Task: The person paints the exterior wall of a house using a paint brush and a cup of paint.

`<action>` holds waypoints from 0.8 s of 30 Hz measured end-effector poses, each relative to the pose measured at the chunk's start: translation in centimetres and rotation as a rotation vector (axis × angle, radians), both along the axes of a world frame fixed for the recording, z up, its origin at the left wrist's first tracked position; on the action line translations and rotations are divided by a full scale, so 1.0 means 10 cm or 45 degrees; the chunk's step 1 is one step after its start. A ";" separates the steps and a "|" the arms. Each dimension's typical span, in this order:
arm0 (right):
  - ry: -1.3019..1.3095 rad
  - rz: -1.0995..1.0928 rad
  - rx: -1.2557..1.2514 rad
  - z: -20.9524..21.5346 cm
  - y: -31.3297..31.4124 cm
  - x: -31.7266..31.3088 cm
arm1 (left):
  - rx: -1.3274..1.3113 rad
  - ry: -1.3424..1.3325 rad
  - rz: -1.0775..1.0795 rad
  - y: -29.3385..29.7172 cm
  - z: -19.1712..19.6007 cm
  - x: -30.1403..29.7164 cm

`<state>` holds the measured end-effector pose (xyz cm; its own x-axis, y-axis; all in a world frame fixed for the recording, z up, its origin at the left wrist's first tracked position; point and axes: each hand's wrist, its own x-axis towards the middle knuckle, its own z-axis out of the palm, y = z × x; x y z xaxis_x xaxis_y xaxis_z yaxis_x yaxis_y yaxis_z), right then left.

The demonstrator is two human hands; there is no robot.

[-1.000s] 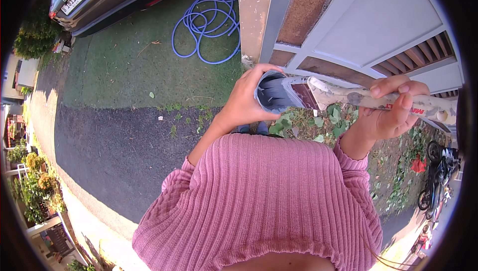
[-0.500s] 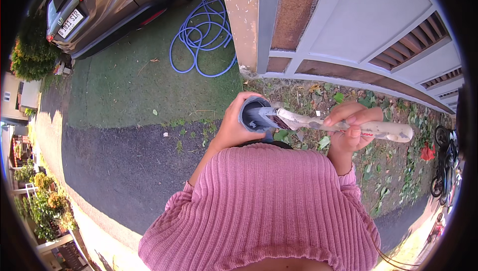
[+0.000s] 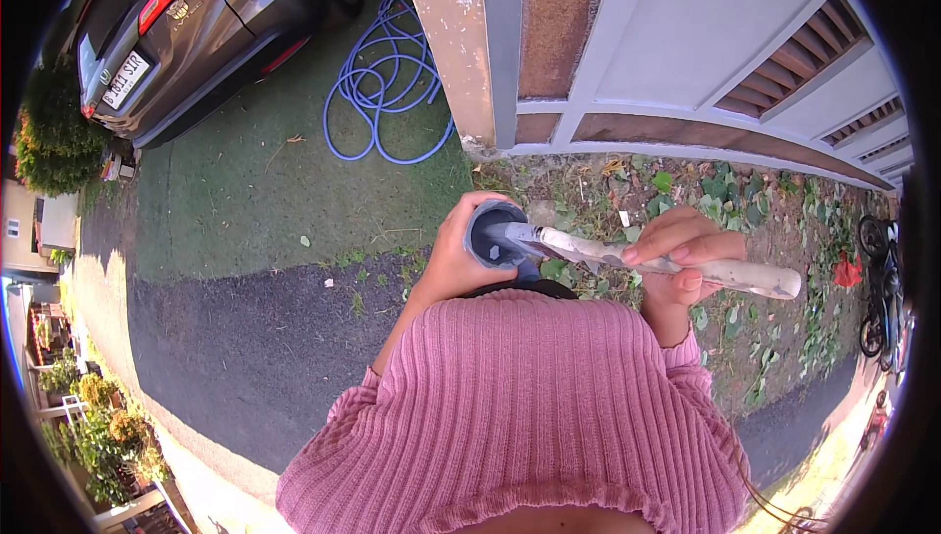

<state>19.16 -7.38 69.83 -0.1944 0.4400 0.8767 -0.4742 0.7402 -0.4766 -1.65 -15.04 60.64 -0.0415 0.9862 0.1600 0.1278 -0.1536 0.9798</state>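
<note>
1. Sitting against the palm side of the left hand (image 3: pixel 451 252), the grey-smeared container (image 3: pixel 481 244) has its round mouth turned up toward the camera, its inside walls coated in grey.
2. To the right of it, the brush (image 3: pixel 598 248) slants from the container's mouth across to the person's other side. Its bristle end lies at the opening, grey like the inner walls; how deep it reaches cannot be told. The pale, blotched handle runs through the right hand (image 3: pixel 686 252) and juts out past it, slightly lower at its far end.
3. The left hand is curved around the container, opened only as wide as its body; some of the fingers are hidden behind it.
4. The right hand pinches the handle, fingers laid over the upper side and thumb pressed from the lower side, with only the handle's thickness between them.
5. Compared with one second ago, the view has shifted: more of the dark car (image 3: pixel 196 53) shows at the left, and the coiled blue hose (image 3: pixel 377 127) lies a little farther left. The container now appears smaller and lower. The brush's dark red band, plain to see then beside the rim, hardly shows now. The right hand appears closer to the container than it did, and the handle looks shorter and tilts down more toward its end.
</note>
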 end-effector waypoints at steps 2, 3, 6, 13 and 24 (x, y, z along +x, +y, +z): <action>0.101 -0.081 -0.033 -0.02 -0.02 -0.03 | 0.009 0.039 -0.007 0.01 -0.03 -0.01; 0.092 -0.104 -0.010 -0.01 -0.02 -0.02 | 0.019 0.043 -0.017 0.03 -0.01 -0.01; -0.066 -0.008 -0.059 0.00 -0.02 -0.01 | 0.057 0.032 -0.003 0.04 -0.03 -0.04; 0.093 0.023 -0.190 -0.03 -0.07 -0.10 | 0.036 -0.021 -0.062 0.07 -0.01 -0.02; 0.133 0.095 -0.269 -0.03 0.05 -0.23 | 0.078 0.065 -0.045 0.22 0.01 -0.20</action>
